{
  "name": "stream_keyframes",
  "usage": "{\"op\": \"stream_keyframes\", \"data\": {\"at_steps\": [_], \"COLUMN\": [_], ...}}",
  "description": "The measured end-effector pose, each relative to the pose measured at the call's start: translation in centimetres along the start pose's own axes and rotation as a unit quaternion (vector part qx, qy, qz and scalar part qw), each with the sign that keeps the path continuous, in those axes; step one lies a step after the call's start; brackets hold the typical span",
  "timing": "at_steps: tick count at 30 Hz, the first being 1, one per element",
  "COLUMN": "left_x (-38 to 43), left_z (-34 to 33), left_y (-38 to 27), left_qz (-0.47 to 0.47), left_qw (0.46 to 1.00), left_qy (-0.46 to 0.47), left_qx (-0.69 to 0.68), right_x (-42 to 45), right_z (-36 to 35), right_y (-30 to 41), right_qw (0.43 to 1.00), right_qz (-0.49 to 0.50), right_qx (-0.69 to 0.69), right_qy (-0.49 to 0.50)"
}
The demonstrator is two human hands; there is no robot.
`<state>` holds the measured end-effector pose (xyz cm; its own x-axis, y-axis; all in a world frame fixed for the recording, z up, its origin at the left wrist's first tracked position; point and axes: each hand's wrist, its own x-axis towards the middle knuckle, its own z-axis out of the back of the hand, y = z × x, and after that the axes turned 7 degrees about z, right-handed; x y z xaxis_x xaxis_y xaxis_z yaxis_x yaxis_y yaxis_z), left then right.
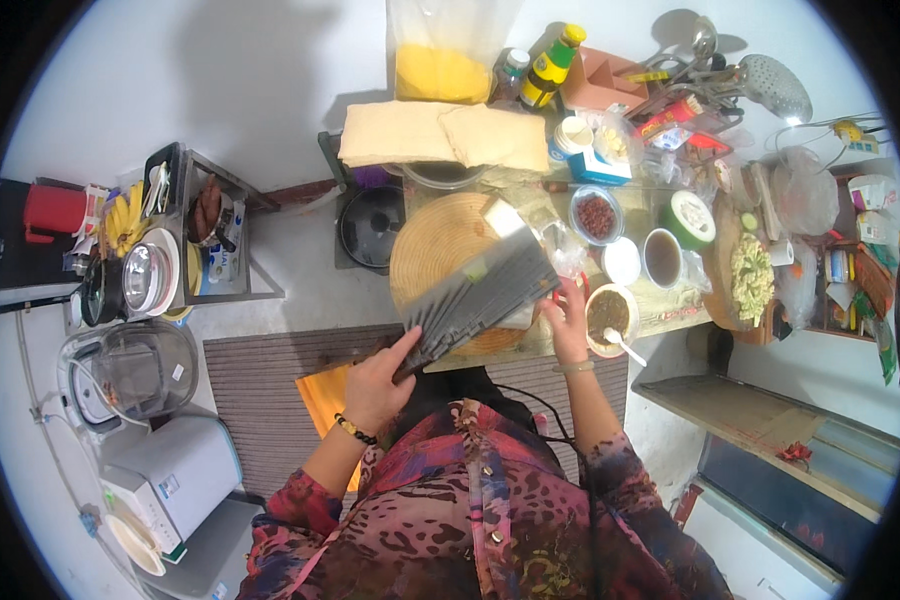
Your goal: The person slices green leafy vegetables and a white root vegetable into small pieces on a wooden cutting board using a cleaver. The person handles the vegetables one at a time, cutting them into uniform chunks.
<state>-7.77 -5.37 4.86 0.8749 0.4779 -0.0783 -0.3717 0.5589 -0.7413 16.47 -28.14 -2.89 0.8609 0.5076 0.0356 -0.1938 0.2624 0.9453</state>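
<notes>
My left hand [381, 386] grips the lower left end of a wide, flat, glossy dark grey object [480, 296] with streaks across it, index finger laid along its edge. Whether it is a blade or a panel is unclear. It slants over a round wooden chopping board [439, 232] and hides part of it. A pale block [502, 216] lies at its upper edge. My right hand [568, 319] is at the object's right end, thumb by its edge; its grip is not clear. Beside that hand stands a bowl of brown sauce [607, 319] with a white spoon [624, 345].
A bowl of dark red bits [596, 215], a cup of brown liquid [661, 258] and a green-rimmed round container [691, 219] stand on the right. Folded pale sheets [442, 135] lie at the back. Chopped pale green vegetable [751, 279] rests on another board [720, 289].
</notes>
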Motion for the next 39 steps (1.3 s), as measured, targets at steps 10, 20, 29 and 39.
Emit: {"op": "stream_keyframes", "data": {"at_steps": [10,20,29,39], "left_x": [2.2,2.2,2.3,0.5], "left_z": [-2.1,-0.8,-1.6,-0.2], "left_y": [-3.9,-4.9,-5.0,0.5], "left_qz": [0.252,0.311,0.341,0.318], "left_qw": [0.750,0.677,0.652,0.854], "left_qy": [0.281,0.309,0.262,0.058], "left_qx": [-0.544,-0.592,-0.625,-0.407], "right_x": [2.9,7.3,6.5,7.4], "right_z": [2.5,-1.1,0.6,3.4], "right_y": [3.0,7.7,4.7,-5.9], "right_qw": [0.767,0.725,0.734,0.984], "right_qz": [-0.222,-0.318,-0.309,-0.026], "right_qx": [0.598,0.610,0.596,-0.110], "right_qy": [0.074,0.024,0.104,-0.137]}}
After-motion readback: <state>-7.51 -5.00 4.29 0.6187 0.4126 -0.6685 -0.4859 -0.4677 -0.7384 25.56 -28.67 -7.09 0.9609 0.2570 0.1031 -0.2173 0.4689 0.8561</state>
